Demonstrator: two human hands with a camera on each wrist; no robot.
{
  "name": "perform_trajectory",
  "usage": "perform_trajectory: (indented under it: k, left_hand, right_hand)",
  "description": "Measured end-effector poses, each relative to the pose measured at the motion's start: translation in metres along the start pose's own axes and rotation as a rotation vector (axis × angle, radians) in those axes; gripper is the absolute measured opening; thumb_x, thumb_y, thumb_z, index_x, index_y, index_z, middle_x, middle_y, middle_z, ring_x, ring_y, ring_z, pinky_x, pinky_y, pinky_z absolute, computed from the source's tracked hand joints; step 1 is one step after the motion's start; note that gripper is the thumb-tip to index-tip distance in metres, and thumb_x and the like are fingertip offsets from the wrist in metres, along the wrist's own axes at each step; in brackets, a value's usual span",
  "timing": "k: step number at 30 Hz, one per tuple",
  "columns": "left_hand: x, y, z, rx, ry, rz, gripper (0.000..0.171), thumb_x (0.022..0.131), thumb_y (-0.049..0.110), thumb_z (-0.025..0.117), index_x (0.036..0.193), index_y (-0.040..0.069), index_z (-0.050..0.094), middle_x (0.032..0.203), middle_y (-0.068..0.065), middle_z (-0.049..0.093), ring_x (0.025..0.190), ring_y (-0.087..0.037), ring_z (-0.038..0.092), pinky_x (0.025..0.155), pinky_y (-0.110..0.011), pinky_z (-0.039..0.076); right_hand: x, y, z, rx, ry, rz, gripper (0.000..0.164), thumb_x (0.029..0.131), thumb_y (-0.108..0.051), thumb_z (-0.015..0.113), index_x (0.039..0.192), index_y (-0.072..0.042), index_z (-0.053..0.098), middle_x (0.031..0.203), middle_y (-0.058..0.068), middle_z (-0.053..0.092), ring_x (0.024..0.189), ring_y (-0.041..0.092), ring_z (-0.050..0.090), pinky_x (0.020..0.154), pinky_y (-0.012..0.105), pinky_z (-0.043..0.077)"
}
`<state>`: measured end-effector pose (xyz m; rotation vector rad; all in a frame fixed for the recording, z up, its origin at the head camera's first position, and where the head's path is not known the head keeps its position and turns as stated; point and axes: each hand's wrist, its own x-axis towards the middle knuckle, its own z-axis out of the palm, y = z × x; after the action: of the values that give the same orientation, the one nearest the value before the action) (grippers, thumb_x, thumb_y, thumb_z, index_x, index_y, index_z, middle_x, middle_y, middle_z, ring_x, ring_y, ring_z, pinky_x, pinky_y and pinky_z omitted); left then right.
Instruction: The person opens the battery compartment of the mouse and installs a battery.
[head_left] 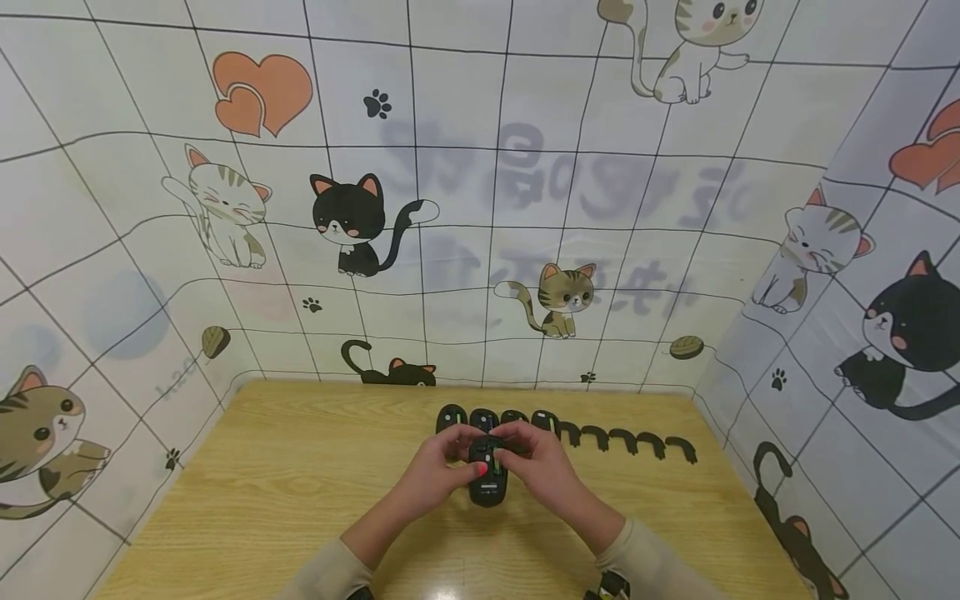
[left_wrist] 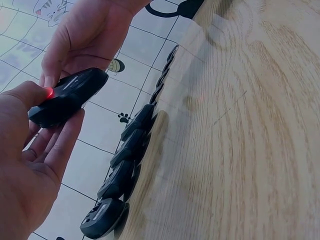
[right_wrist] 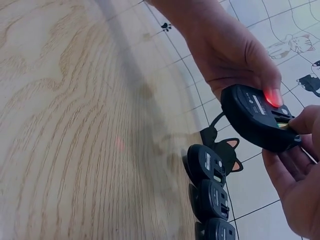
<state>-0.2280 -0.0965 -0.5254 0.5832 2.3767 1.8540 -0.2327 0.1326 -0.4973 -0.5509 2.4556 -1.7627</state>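
Observation:
Both hands hold a black computer mouse above the table, its underside turned up and facing the person. My left hand grips its left side, thumb on the underside and fingers behind; a red glow lights that thumb's tip. From the other side my right hand pinches the mouse's far end, its thumb at the open battery slot. Inside that slot shows a yellow-green battery. The right wrist view shows a white label on the underside. Right-hand fingers partly hide the far end.
Beyond the hands, several similar black mice lie underside up in a row on the wooden table. Several curved black cover pieces continue the row to the right. A cat-print cloth stands behind and along the sides.

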Motion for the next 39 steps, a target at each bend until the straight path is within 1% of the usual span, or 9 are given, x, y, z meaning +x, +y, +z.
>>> perform_trajectory:
  k: [6, 11, 18, 21, 25, 28, 32, 36, 39]
  left_hand:
    - [0.0006, -0.0034, 0.0001, -0.005, -0.003, -0.011, 0.039, 0.098, 0.009, 0.082, 0.135, 0.016, 0.07, 0.116, -0.001, 0.074, 0.101, -0.024, 0.069, 0.083, -0.032, 0.059]
    - [0.0001, -0.0029, 0.001, -0.011, -0.009, -0.01, 0.038, 0.099, 0.01, 0.082, 0.135, 0.016, 0.071, 0.118, 0.0, 0.075, 0.102, -0.024, 0.069, 0.084, -0.033, 0.059]
    - [0.0, -0.001, 0.0012, -0.005, -0.008, 0.001, 0.04, 0.098, 0.008, 0.083, 0.135, 0.017, 0.071, 0.118, 0.001, 0.075, 0.103, -0.026, 0.071, 0.091, -0.043, 0.057]
    - [0.0, -0.0002, 0.0008, 0.001, -0.009, 0.006, 0.04, 0.099, 0.009, 0.083, 0.136, 0.016, 0.07, 0.119, 0.0, 0.075, 0.104, -0.028, 0.071, 0.093, -0.045, 0.056]
    - [-0.0001, 0.0003, -0.0001, -0.001, -0.007, -0.02, 0.039, 0.1, 0.012, 0.082, 0.138, 0.017, 0.07, 0.121, -0.001, 0.075, 0.105, -0.027, 0.068, 0.089, -0.039, 0.056]
    - [-0.0002, -0.0001, -0.0011, -0.017, -0.008, -0.047, 0.038, 0.101, 0.014, 0.081, 0.138, 0.019, 0.071, 0.121, -0.001, 0.074, 0.105, -0.026, 0.067, 0.084, -0.033, 0.059]
    - [-0.0001, -0.0017, -0.0021, -0.035, -0.015, -0.048, 0.038, 0.102, 0.013, 0.079, 0.139, 0.017, 0.07, 0.124, -0.004, 0.072, 0.105, -0.027, 0.066, 0.08, -0.031, 0.063]
    - [-0.0001, -0.0023, -0.0022, -0.059, -0.019, -0.045, 0.038, 0.103, 0.011, 0.079, 0.14, 0.017, 0.07, 0.128, -0.007, 0.071, 0.106, -0.027, 0.067, 0.078, -0.032, 0.066]
    - [0.0, -0.0014, -0.0025, -0.097, -0.014, -0.041, 0.041, 0.103, 0.008, 0.078, 0.141, 0.016, 0.069, 0.132, -0.011, 0.067, 0.105, -0.027, 0.067, 0.078, -0.035, 0.068]
  right_hand:
    - [0.001, 0.0008, 0.0004, 0.011, -0.019, 0.015, 0.025, 0.1, -0.001, 0.077, 0.124, -0.011, 0.077, 0.119, 0.005, 0.078, 0.114, 0.024, 0.073, 0.095, 0.03, 0.06]
    - [0.001, -0.0001, 0.0019, 0.016, -0.002, 0.021, 0.024, 0.098, 0.002, 0.077, 0.12, -0.008, 0.076, 0.116, 0.006, 0.078, 0.111, 0.024, 0.073, 0.093, 0.028, 0.061]
    - [0.0012, -0.0028, 0.0039, 0.012, 0.032, 0.02, 0.021, 0.097, 0.003, 0.078, 0.114, -0.009, 0.077, 0.112, 0.005, 0.078, 0.108, 0.023, 0.074, 0.092, 0.03, 0.062]
    - [0.0017, -0.003, 0.004, 0.015, 0.037, 0.025, 0.021, 0.097, 0.004, 0.077, 0.114, -0.01, 0.077, 0.113, 0.005, 0.078, 0.108, 0.022, 0.074, 0.093, 0.031, 0.061]
    - [0.0021, -0.0032, 0.0034, 0.017, 0.032, 0.032, 0.021, 0.099, 0.002, 0.077, 0.116, -0.01, 0.077, 0.115, 0.004, 0.078, 0.11, 0.022, 0.073, 0.097, 0.033, 0.061]
    - [0.0016, -0.0036, 0.0026, 0.017, 0.023, 0.036, 0.021, 0.101, -0.002, 0.078, 0.121, -0.009, 0.077, 0.118, 0.004, 0.077, 0.114, 0.023, 0.072, 0.102, 0.039, 0.061]
    - [0.0007, -0.0037, 0.0018, 0.022, 0.01, 0.05, 0.023, 0.102, -0.005, 0.078, 0.125, -0.01, 0.077, 0.121, 0.004, 0.077, 0.117, 0.023, 0.071, 0.107, 0.045, 0.06]
    - [0.0001, -0.0024, 0.001, 0.024, -0.006, 0.046, 0.027, 0.102, -0.007, 0.08, 0.129, -0.011, 0.076, 0.124, 0.005, 0.077, 0.118, 0.024, 0.071, 0.103, 0.037, 0.061]
    - [-0.0016, 0.0001, -0.0011, 0.016, -0.05, 0.001, 0.037, 0.101, -0.01, 0.082, 0.137, -0.011, 0.072, 0.13, 0.007, 0.074, 0.122, 0.027, 0.07, 0.099, 0.031, 0.061]
